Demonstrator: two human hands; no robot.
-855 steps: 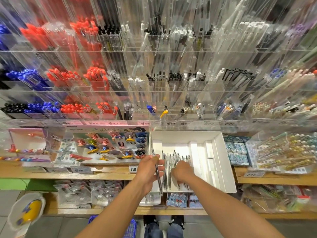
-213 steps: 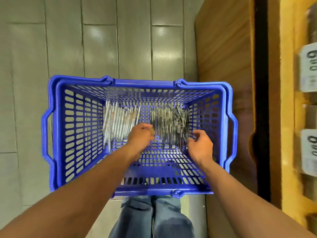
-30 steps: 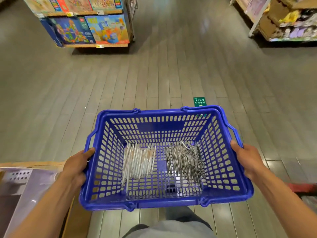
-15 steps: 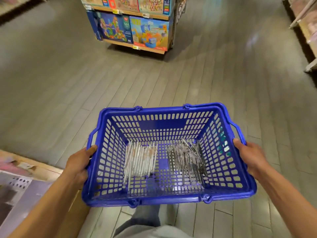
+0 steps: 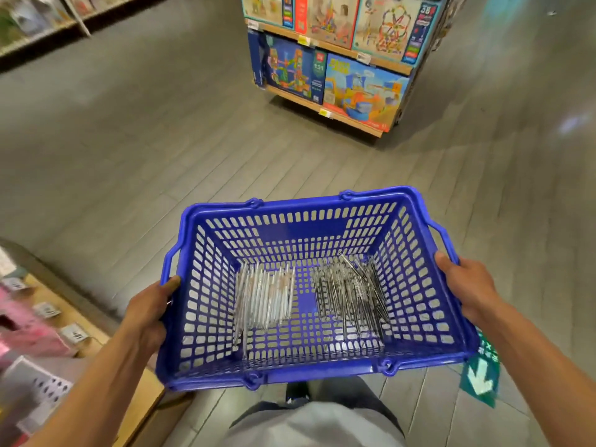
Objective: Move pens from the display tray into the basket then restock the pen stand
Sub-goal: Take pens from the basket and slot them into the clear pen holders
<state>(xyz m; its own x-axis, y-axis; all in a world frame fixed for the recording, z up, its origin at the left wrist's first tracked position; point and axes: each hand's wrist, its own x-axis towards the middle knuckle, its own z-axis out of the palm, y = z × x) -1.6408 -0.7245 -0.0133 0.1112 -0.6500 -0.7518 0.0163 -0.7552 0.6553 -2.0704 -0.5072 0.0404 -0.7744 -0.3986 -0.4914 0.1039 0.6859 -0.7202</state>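
One blue basket [image 5: 300, 377] is carried out in front of the person, above the grey plank floor [image 5: 129, 156], held level between both hands. Their left hand [image 5: 146, 314] grips the rim at the left short side, thumb lying along the top edge and fingers curled under the lip just below the side handle. Their right hand [image 5: 467, 285] grips the opposite rim the same way, thumb on top near the right handle, the rest of the fingers hidden behind the basket wall.

Two heaps of pens lie on the basket floor, between the hands and touching neither. The left heap, pale clear-bodied pens [image 5: 264, 298], lies fairly tidy, the pens side by side and pointing away from the person. The right heap, darker silvery pens [image 5: 350, 291], is looser, with a few crossed at an angle on top. A bare strip of the basket floor keeps the two heaps apart. Each heap holds too many pens, packed too close, for me to count them.

Ahead stands one shelf unit [image 5: 338, 101] with two tiers of boxed building toys. One low wooden shelf [image 5: 96, 337] with price tags runs along the person's left, blurred. One green floor sticker [image 5: 480, 379] with a white arrow shows below the right forearm.
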